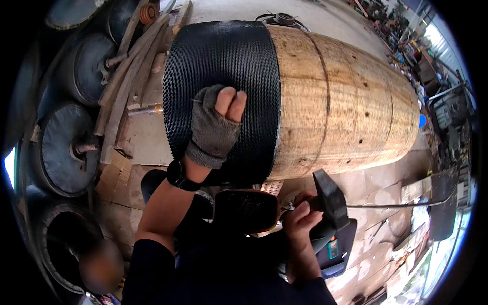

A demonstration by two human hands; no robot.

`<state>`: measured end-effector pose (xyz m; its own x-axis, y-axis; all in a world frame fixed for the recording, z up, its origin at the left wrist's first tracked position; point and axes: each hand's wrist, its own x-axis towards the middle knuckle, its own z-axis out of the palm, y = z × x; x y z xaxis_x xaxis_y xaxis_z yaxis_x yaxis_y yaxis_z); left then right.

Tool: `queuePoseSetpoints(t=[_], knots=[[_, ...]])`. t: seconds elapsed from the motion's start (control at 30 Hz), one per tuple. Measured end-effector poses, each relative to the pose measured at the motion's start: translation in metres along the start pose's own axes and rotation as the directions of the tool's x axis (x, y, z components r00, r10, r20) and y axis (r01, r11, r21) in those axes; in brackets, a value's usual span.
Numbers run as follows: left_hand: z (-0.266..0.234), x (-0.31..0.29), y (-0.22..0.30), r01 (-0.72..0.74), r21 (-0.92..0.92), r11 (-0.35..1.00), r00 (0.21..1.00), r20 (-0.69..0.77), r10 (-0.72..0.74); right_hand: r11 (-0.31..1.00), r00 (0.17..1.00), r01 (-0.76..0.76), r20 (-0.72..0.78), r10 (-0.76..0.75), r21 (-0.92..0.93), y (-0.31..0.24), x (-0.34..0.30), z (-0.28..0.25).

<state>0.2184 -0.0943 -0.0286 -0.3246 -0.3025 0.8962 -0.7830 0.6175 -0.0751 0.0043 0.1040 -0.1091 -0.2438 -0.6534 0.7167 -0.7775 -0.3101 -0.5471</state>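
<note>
A large wooden drum (351,101) lies on its side in front of me, its left end wrapped in a black, rough-textured sheet (223,56) with toothed edges. On this sheet rests my left hand (216,127), in a grey knitted glove with two bare fingers. Its fingers are bent and held together; whatever is between them, if anything, is hidden. My bare right hand (302,218) is closed around a hammer (330,198), near the drum's lower side. The hammer's dark head points up and stands apart from the wood.
Dark round drums (68,147) stand along the left, beside wooden planks (127,81). A metal shaft (146,110) sticks out from the wrapped end. Below the drum is a dark rounded object (246,211). Tools and clutter line the right side; a thin rod (396,206) crosses there.
</note>
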Motion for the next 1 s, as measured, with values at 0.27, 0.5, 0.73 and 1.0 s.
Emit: queuePoseSetpoints(t=[0.27,0.5,0.73,1.0], knots=[[-0.011,0.008,0.036,-0.007,-0.146,0.989,1.000,-0.001,0.007,0.927,0.910,-0.334,0.198,0.365,-0.172,0.019,-0.032,0.012],[0.006,-0.066,0.111,0.251,-0.611,0.751,0.953,0.292,-0.081,0.912,0.892,-0.410,0.209,0.400,0.006,0.022,-0.038,0.001],[-0.003,-0.041,0.117,0.229,-0.535,0.813,0.967,0.219,-0.128,0.895,0.867,-0.445,0.265,0.422,0.027,0.023,-0.034,-0.007],[-0.003,-0.033,0.118,0.333,-0.526,0.783,0.933,0.306,-0.191,0.916,0.895,-0.395,0.251,0.368,0.067,0.017,-0.019,-0.009]])
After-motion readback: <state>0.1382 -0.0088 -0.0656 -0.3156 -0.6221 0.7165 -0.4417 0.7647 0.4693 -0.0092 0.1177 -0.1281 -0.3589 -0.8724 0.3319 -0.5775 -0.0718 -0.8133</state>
